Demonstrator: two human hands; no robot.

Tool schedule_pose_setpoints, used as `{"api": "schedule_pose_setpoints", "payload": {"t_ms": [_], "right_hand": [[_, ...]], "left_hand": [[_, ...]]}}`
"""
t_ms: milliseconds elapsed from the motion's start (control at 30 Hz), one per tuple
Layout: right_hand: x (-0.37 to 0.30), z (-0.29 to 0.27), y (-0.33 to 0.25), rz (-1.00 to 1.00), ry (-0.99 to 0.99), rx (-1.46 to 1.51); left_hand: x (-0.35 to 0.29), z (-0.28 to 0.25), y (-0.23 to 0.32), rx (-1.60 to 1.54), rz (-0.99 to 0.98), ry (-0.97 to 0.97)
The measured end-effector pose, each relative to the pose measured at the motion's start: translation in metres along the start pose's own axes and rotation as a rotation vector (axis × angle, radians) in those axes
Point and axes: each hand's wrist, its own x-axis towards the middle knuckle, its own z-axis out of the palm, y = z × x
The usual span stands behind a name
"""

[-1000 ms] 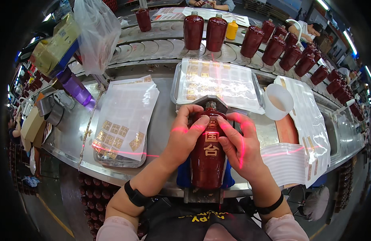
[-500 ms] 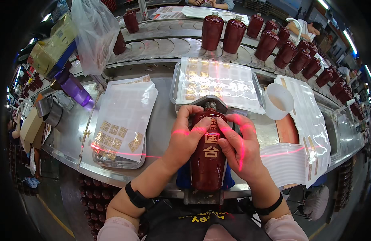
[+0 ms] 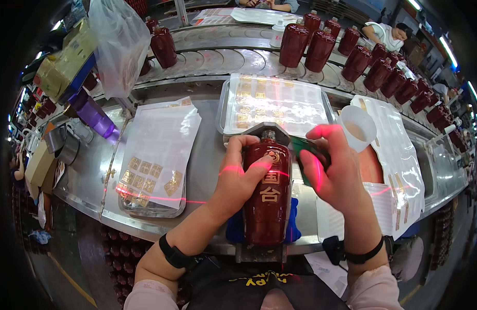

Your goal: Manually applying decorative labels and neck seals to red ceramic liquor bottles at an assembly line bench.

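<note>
At the metal table (image 3: 205, 150), the left hand (image 3: 237, 175) grasps a bottle (image 3: 266, 222), the right hand (image 3: 339, 173) a green object (image 3: 302, 146).

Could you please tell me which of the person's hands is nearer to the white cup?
Right. The right hand, holding a green object, is just in front of the white cup, toward its left; the left hand is farther left, at the dark red bottle.

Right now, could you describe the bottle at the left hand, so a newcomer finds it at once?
Find the metal table; at its near edge is blue material. Over it is the dark red bottle, held by the left hand. Unlike the red bottles on the conveyor, it shows gold characters.
</note>
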Motion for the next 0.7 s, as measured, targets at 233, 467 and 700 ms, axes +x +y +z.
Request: {"api": "schedule_pose_setpoints", "payload": {"t_ms": [233, 467, 700], "right_hand": [[0.035, 0.005, 0.023, -0.259, -0.108, 0.15], [0.021, 0.013, 0.037, 0.076, 0.061, 0.316], [0.005, 0.021, 0.038, 0.125, 0.163, 0.39]], "left_hand": [[0.003, 0.004, -0.004, 0.036, 0.023, 0.003], [0.001, 0.004, -0.002, -0.03, -0.011, -0.01], [0.001, 0.005, 0.002, 0.017, 0.003, -0.022]]}}
